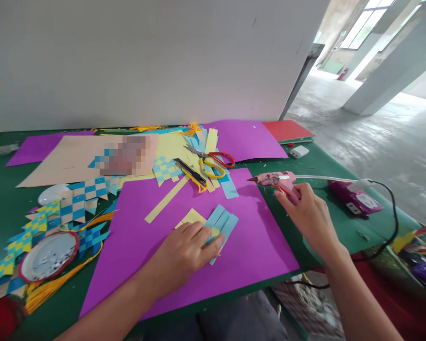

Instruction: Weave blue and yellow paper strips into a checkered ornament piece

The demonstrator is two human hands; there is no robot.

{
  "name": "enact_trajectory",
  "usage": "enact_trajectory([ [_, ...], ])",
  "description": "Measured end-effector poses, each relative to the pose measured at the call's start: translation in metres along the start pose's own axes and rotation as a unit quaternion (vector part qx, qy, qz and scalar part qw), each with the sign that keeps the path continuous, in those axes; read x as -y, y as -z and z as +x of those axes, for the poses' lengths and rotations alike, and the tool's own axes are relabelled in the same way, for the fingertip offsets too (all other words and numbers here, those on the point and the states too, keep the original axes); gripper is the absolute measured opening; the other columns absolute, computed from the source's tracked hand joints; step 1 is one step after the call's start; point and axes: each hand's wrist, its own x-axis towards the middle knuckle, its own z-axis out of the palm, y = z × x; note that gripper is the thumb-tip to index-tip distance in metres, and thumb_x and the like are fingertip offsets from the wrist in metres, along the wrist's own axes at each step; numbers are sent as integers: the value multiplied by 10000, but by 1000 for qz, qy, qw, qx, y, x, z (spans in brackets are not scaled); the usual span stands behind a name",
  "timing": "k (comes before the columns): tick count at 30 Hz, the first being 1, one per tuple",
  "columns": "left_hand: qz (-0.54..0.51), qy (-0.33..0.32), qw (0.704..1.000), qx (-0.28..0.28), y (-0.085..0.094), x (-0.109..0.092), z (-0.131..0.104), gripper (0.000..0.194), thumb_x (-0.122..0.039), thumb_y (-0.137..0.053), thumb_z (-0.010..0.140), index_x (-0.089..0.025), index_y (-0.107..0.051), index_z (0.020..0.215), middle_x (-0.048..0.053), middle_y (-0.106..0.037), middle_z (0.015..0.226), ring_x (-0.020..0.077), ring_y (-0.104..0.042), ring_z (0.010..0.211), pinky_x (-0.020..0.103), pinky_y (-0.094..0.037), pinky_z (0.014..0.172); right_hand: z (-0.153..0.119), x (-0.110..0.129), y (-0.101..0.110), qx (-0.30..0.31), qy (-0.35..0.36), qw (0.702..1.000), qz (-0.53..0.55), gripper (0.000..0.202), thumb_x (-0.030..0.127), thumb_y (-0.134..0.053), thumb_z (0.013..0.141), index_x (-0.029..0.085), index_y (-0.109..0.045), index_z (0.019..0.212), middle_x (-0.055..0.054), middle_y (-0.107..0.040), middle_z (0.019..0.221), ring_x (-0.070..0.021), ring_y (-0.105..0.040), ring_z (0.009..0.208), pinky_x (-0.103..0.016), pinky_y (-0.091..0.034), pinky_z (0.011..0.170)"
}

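Note:
My right hand [307, 213] grips a pink hot glue gun [277, 180] by its handle, with the nozzle pointing left over the edge of a purple sheet [138, 265]. On that sheet my left hand [190, 246] rests on blue paper strips [229, 222] and yellow paper strips [191, 216], which lie across one another. Its fingers are bent over them, and the fingertips partly hide where the strips meet. A single yellow strip [166, 201] lies farther up the sheet. Behind it are a utility knife [191, 173] and scissors [213, 161] with red and yellow handles.
Woven paper fish [80, 201] and a red-rimmed dish [49, 255] of small pieces lie at left, beside a yellow tassel [53, 289]. A purple power strip [357, 199] with a black cord sits at right. A white wall [145, 61] stands behind the green table [326, 166].

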Motion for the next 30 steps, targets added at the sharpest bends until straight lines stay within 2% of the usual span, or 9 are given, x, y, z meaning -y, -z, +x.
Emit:
enact_trajectory([
  [5, 17, -16, 1000, 15, 2, -1, 3, 277, -139, -539, 901, -194, -577, 1170, 43, -581, 859, 205, -528, 811, 344, -398, 682, 11, -21, -25, -48, 19, 998, -35, 455, 594, -475, 865, 153, -557, 943, -133, -620, 850, -294, -552, 852, -416, -425, 780],
  [9, 14, -15, 1000, 22, 3, -1, 3, 287, -120, -535, 895, -192, -575, 1169, 44, -578, 869, 207, -521, 814, 347, -386, 686, 13, -32, -36, -49, 33, 996, -69, 483, 581, -470, 872, 115, -573, 946, -172, -611, 890, -324, -533, 926, -469, -414, 872],
  [16, 14, 1, 1000, 9, -1, -2, 0, 301, -212, -531, 929, -134, -534, 1220, 53, -593, 886, 216, -557, 858, 370, -412, 756, 11, -35, -42, -49, 44, 995, -77, 504, 588, -421, 891, 108, -574, 918, -178, -604, 891, -333, -533, 940, -502, -414, 882],
  [22, 7, -9, 1000, 21, -2, -2, -2, 280, -126, -547, 889, -192, -563, 1161, 46, -584, 923, 217, -557, 845, 371, -416, 743, 16, -32, -42, -98, 25, 994, -43, 543, 595, -384, 903, 90, -560, 998, -193, -588, 919, -338, -529, 939, -524, -417, 863],
  [25, 0, -10, 1000, 27, -1, -2, -2, 251, -124, -543, 885, -190, -581, 1124, 50, -578, 916, 222, -546, 834, 369, -417, 717, 18, -30, -44, -92, 25, 994, -62, 574, 582, -329, 925, 64, -559, 1013, -205, -584, 915, -344, -527, 940, -534, -416, 868],
  [30, 12, -15, 999, 35, 0, -1, -3, 350, -90, -530, 880, -192, -547, 1214, 55, -576, 917, 227, -542, 862, 373, -432, 740, 16, -30, -45, -77, 46, 992, -93, 640, 593, -309, 930, 16, -558, 1050, -250, -587, 961, -361, -514, 996, -546, -407, 899],
])
